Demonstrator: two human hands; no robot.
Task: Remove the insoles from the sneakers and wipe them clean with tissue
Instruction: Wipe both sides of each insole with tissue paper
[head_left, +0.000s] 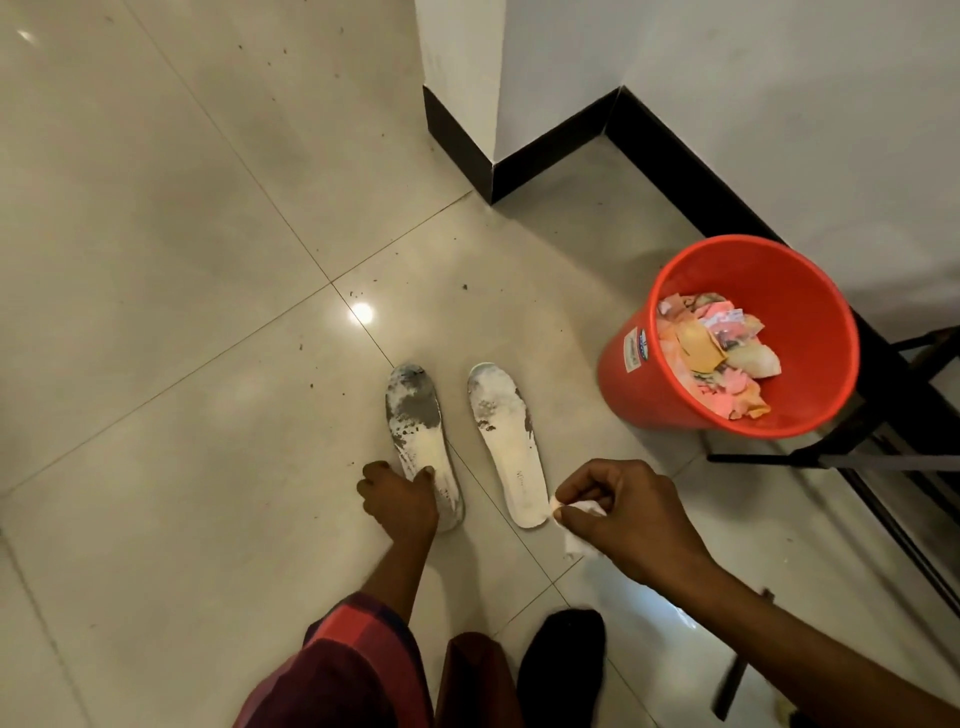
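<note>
Two insoles lie side by side on the floor (208, 364), both already out of the sneakers, heels nearest the person & toes pointing away toward the wall corner (462, 62). Long axes run approx parallel, near-to-far. Left insole (415, 441) is the dirtier: dark grime over the toe & down its outer edge. Right insole (506, 447) looks mostly white, w/ grey marks near the toe. Left hand (400, 499) is on the heel half of the left insole, thumb on the top face, fingers curled at the outer edge, so it grips & steadies that one. Right hand (623, 514) pinches a crumpled white tissue (582, 525) btw thumb & fingertips, just beside the heel end of the right insole on its right side; can't tell if tissue touches it. Key relation: the tissue hand is nearer the right insole, while the steadied, dirtier left insole lies further to its left, beyond that heel. Wiping the held one would prob. mean the right hand crossing left over the right insole's heel, then stroking heel-to-toe along the long axis, away from the body. Red bin (727, 338) stands apart to the right, by the floor's edge along the wall, part full of scraps; likely spot for used tissue.
</note>
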